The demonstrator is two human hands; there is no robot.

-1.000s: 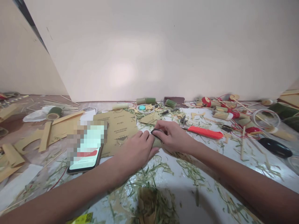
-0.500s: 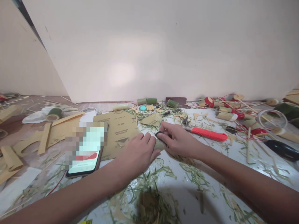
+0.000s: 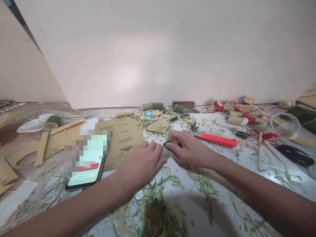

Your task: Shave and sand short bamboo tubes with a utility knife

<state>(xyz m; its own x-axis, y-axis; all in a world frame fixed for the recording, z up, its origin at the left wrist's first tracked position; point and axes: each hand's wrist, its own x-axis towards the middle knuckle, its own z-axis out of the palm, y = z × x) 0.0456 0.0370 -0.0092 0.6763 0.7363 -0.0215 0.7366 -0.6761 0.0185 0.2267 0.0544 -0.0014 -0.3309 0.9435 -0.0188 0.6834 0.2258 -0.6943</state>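
Observation:
Near the middle, my left hand (image 3: 145,158) is closed round a short pale green bamboo piece (image 3: 165,152), whose right end shows past the fingers. My right hand (image 3: 184,148) pinches a small dark folded piece (image 3: 172,147), which looks like sandpaper, against the bamboo. The fingers of both hands hide part of the bamboo. Behind my left hand lies a brown abrasive paper sheet (image 3: 118,136) with torn edges. A red-handled cutter (image 3: 218,140) rests to the right of my right hand.
A lit phone (image 3: 86,164) lies left of my left arm. Green bamboo pieces (image 3: 157,106) and a tape roll (image 3: 284,123) sit near the wall. Red-wrapped bamboo items and a black object (image 3: 295,155) are at the right. Green shavings (image 3: 170,181) cover the white surface.
The whole view has shifted slightly, so the objects appear a little further left. My hands stay together at the bamboo, with the dark piece showing a little more.

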